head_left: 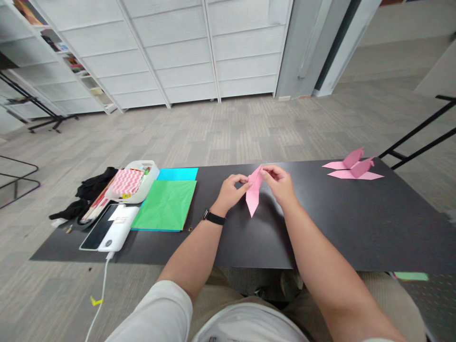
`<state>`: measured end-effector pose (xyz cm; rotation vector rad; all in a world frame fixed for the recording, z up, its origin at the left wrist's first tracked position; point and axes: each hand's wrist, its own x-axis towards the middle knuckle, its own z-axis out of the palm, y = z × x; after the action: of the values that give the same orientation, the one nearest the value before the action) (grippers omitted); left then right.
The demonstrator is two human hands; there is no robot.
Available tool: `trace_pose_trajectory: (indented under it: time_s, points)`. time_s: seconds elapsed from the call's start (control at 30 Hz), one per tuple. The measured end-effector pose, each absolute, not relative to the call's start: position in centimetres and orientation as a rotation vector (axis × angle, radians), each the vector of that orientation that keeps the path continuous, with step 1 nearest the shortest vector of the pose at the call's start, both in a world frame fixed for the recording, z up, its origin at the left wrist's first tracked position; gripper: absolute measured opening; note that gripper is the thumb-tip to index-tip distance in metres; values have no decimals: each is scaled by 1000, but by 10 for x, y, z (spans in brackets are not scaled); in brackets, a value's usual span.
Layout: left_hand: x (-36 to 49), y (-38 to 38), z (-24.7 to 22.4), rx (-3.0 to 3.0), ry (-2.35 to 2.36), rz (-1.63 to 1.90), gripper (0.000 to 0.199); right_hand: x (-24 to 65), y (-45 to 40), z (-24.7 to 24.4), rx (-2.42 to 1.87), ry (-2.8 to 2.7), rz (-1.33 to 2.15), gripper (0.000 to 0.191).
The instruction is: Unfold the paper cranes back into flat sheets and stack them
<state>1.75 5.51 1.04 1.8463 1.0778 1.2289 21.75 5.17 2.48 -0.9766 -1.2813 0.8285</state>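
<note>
A piece of folded pink origami paper [253,192] is held up over the dark table, its pointed end hanging down toward me. My left hand [231,191] pinches its left side between thumb and fingers. At the upper right tip, my right hand [280,184] grips the paper with thumb and forefinger. The fingers hide part of the upper folds. Two finished-looking pink paper birds [356,165] stand side by side at the table's far right.
On the black table [320,228], green paper [167,204] lies over blue sheets at the left. Beside it are a white basket [151,178], a phone [101,228], and a white power bank [119,228] with a cable [99,299]. Black cloth [94,185] sits further left.
</note>
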Motion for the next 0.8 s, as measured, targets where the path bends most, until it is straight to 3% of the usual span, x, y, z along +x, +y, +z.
trace_pose_trajectory:
  time_s: [0.43,0.6,0.8]
  points:
    - [20,49,16,2050,1026,1228,12,221,49,28,-969,-1250,713,34]
    - [16,50,19,1839,1156,1389,16,219,52,24,-935,-1357,890,50]
    - [17,53,15,1613,1125,1461,22,208,50,14,-1020,-1455,887,33]
